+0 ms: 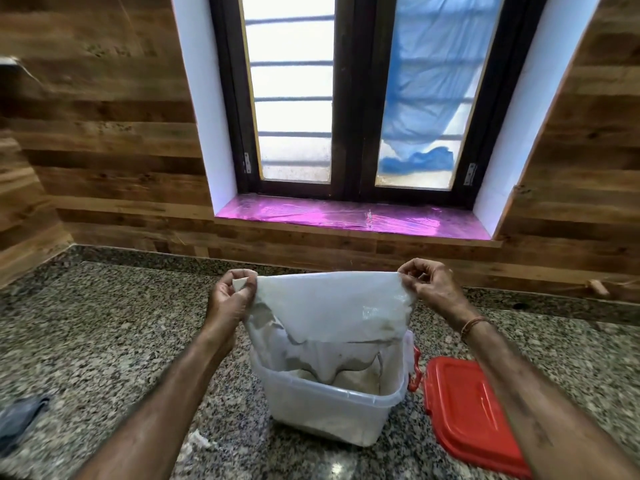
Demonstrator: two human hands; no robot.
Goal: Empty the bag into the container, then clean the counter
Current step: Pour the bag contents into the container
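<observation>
We note left hand [231, 296] and right hand [427, 284] each pinching a bag [332, 306] corner; bag hangs inverted into the container [329, 407].

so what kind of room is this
Most likely a home kitchen: a speckled granite counter runs under a barred window, and both hands hold a plastic bag upended over a clear storage container, its red lid lying beside it.

cloth [17, 420]: cut by left edge | lid [471, 414]: near corner behind forearm | container [332, 407]: contents hidden by bag [332, 306]
</observation>
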